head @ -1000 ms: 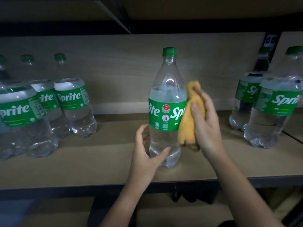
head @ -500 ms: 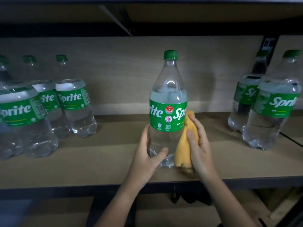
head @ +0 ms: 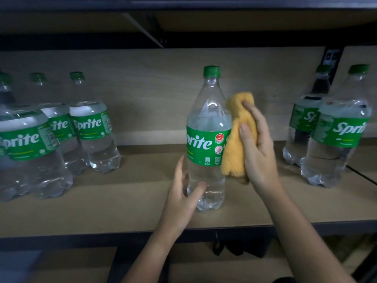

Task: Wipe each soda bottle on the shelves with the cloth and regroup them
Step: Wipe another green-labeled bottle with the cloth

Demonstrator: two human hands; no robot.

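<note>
The Sprite bottle (head: 208, 139) stood upright mid-shelf (head: 122, 209). The left hand (head: 183, 199) cupped its lower body, thumb in front, fingers curled behind. The right hand (head: 258, 148), raised, gripped the bunched yellow cloth (head: 234, 144) against the bottle's right side at label height

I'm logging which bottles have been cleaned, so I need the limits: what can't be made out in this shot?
- Middle bottle, head view: its right side is hidden by the yellow cloth in the right hand.
- Left hand: its fingers go behind the bottle, so their contact is unclear.
- Left group of bottles: cut off by the frame edge; count uncertain.
- Right pair of bottles: blurred; rear one partly hidden.
- Dust or smears: not discernible.
</note>
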